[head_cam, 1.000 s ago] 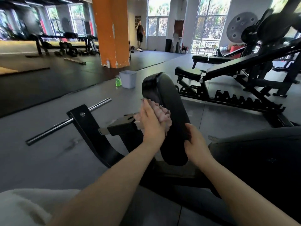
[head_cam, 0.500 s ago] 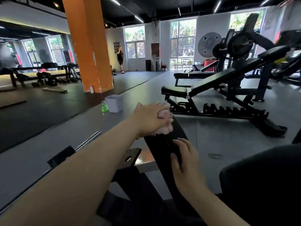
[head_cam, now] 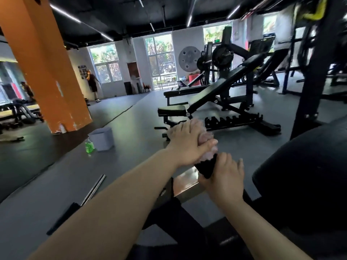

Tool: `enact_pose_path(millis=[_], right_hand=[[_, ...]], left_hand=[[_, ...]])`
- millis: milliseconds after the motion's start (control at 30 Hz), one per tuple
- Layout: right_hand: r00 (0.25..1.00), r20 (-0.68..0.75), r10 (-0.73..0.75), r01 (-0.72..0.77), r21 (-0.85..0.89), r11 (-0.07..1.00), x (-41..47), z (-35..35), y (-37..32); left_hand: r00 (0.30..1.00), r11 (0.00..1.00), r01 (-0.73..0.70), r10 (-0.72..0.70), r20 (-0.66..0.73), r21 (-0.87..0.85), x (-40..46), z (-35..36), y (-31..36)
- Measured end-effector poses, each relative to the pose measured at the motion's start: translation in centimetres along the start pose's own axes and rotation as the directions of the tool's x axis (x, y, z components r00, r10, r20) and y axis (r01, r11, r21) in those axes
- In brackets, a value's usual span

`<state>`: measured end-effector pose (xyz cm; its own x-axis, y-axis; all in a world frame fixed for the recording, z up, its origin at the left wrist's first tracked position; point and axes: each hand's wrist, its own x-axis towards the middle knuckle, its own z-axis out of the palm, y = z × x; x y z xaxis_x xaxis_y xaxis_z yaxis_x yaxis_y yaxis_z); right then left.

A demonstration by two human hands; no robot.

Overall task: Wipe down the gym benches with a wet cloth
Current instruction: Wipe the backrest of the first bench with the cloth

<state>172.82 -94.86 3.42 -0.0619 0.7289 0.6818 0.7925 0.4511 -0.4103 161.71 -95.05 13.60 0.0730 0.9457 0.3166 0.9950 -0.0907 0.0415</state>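
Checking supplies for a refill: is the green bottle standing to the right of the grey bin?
No, the green bottle stands on the floor left of the grey bin.

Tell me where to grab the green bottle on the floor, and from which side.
Take the green bottle by its narrow top, reaching down from above. It stands upright, and the grey bin sits close on its right, so a side approach looks cramped.

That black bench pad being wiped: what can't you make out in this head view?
- Black padded bench pad: mostly hidden behind both hands.
- Pink fluffy cloth: largely covered by the left hand; wetness unclear.
- Right hand: fingertips wrap behind the pad.
- Green liquid bottle: label too small.
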Motion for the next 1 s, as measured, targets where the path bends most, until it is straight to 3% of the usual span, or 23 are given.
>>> enact_pose_path(millis=[133, 267, 367, 567, 767, 900, 933, 1000], right_hand=[[0.978, 0.194, 0.071, -0.076, 0.022, 0.997, -0.1, -1.2, 0.0], [0.969, 0.223, 0.104, -0.129, 0.099, 0.987, -0.1, -2.3, -0.6], [0.962, 0.237, 0.137, -0.156, 0.060, 0.986, 0.1, -2.7, -1.2], [0.952, 0.243, 0.188, -0.198, 0.014, 0.980, -0.2, -3.1, -2.0], [0.949, 0.217, 0.230, -0.235, -0.003, 0.972, -0.2, -3.0, -2.5], [0.934, 0.206, 0.291, -0.304, 0.033, 0.952, -0.3, -3.1, -2.8], [0.929, 0.206, 0.306, -0.319, 0.029, 0.947, -0.3, -3.1, -3.0], [0.916, 0.215, 0.338, -0.348, 0.007, 0.938, -0.2, -3.2, -3.5]], left_hand=[[0.982, 0.999, -0.052, 0.053, 0.184, -0.010, -1.3, 0.5, -0.2], [0.964, 0.996, -0.055, 0.072, 0.256, -0.074, -1.8, -0.2, 0.0], [0.975, 0.986, -0.028, 0.063, 0.213, -0.165, -1.7, -0.4, -0.1], [0.971, 0.978, -0.210, 0.210, 0.114, -0.011, -1.1, 0.4, -1.7], [0.948, 0.922, -0.284, 0.311, 0.068, -0.262, 4.0, 0.5, -5.2], [0.967, 0.749, -0.148, 0.246, 0.064, -0.646, 6.5, 1.8, -6.6], [0.975, 0.726, -0.125, 0.217, 0.053, -0.676, 6.6, 2.0, -6.5], [0.974, 0.786, -0.166, 0.226, 0.026, -0.596, 5.9, 2.1, -6.1]])
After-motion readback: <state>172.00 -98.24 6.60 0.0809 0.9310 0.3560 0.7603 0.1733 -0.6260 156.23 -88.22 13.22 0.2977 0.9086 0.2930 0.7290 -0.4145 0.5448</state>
